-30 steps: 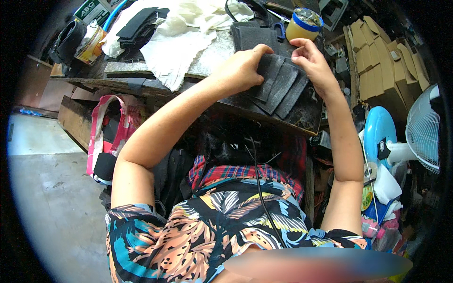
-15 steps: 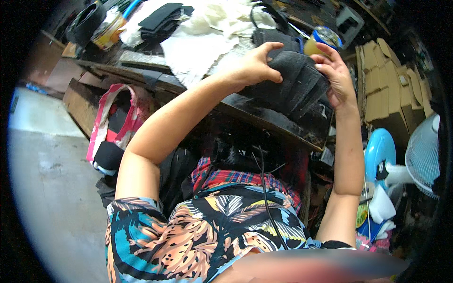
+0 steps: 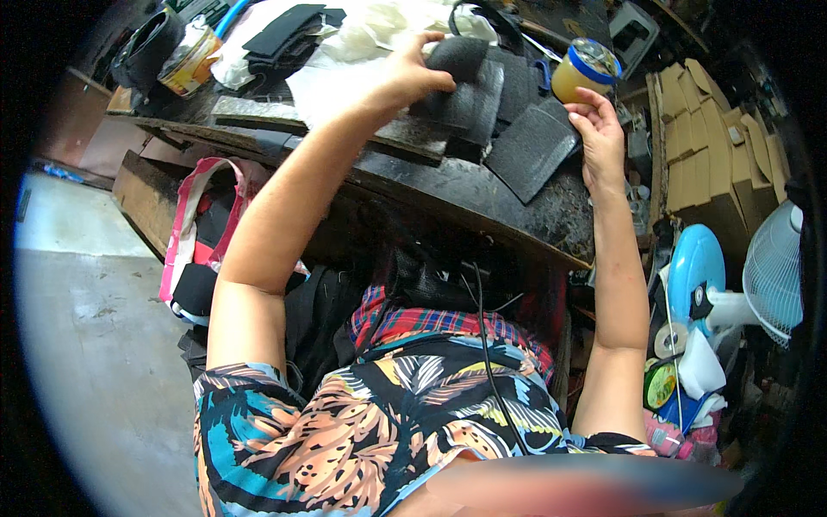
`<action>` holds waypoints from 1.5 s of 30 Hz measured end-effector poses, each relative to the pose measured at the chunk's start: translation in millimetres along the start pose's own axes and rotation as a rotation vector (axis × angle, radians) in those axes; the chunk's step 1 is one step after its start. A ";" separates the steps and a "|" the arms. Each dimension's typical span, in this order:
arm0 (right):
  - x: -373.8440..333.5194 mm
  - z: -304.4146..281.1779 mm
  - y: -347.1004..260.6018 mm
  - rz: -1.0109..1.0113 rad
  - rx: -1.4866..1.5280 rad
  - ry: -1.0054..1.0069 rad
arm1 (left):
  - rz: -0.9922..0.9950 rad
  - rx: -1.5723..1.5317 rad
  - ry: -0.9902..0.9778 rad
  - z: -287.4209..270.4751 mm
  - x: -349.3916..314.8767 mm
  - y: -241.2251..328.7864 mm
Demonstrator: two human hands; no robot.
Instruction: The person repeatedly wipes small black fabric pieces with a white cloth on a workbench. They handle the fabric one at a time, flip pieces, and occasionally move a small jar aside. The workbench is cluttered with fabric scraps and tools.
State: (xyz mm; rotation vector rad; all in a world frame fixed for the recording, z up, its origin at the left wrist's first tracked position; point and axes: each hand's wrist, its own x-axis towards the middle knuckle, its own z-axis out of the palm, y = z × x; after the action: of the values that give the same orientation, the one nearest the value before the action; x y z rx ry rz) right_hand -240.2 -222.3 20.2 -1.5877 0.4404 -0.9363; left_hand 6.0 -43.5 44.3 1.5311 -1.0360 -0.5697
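Note:
My left hand (image 3: 405, 79) is closed on a curled black sheet (image 3: 459, 59), with its thumb on the near side. Under and beside that sheet lie more flat black pieces (image 3: 517, 95) on the dark workbench (image 3: 388, 177). My right hand (image 3: 598, 138) pinches the corner of a black rectangular piece (image 3: 532, 153) between thumb and fingers. This piece slants at the bench's right part, its lower corner near the front edge. Just beyond my right fingers stands a jar with a blue rim and yellowish contents (image 3: 575, 77).
White cloth (image 3: 332, 86) and a folded black stack (image 3: 284, 39) lie at the back left, near a tub (image 3: 191, 65). Cardboard pieces (image 3: 711, 146) stand at the right, above a fan (image 3: 771, 267). A pink-edged bag (image 3: 183, 224) hangs below the bench's left side.
Both hands held the black sheets together before. My left hand has moved left with the curled sheet, while my right hand has come down slightly with a single rectangular piece.

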 end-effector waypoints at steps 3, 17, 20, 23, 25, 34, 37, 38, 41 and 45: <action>-2.4 1.3 0.6 -0.018 -0.054 0.002 | 0.023 -0.070 -0.047 -6.0 6.6 1.9; 0.7 2.8 3.9 -0.019 -0.068 0.005 | 0.402 1.142 0.622 -5.8 21.1 29.0; 0.1 3.6 -0.1 -0.048 -0.005 -0.009 | 0.617 0.969 0.350 34.0 3.3 42.9; -2.1 4.2 -4.6 -0.100 0.077 -0.015 | 0.528 0.903 -0.071 78.5 -19.6 49.1; -4.0 4.2 -5.5 -0.152 0.146 -0.039 | 0.370 0.758 -0.181 91.7 -25.6 51.0; -1.0 -4.0 8.9 -0.013 -0.190 0.097 | 0.449 0.558 -0.021 42.1 -4.9 44.9; -1.6 -4.5 10.0 -0.011 -0.243 -0.004 | 0.560 0.520 0.135 -4.5 33.2 43.6; -2.5 -3.7 9.7 -0.032 -0.256 -0.022 | 0.398 0.586 0.181 -23.4 42.4 38.3; -5.5 1.9 6.7 -0.121 -0.337 -0.014 | 0.385 0.316 0.177 -66.0 76.3 22.0; -11.5 7.7 -4.1 -0.179 -0.613 0.062 | 0.155 0.813 0.266 -76.8 71.2 -3.8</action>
State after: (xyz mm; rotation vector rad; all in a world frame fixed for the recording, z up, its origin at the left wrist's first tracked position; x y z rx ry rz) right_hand -242.2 -208.0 20.3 -2.1832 0.6817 -1.0464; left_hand 105.0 -63.7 72.1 2.1226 -1.2309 0.2097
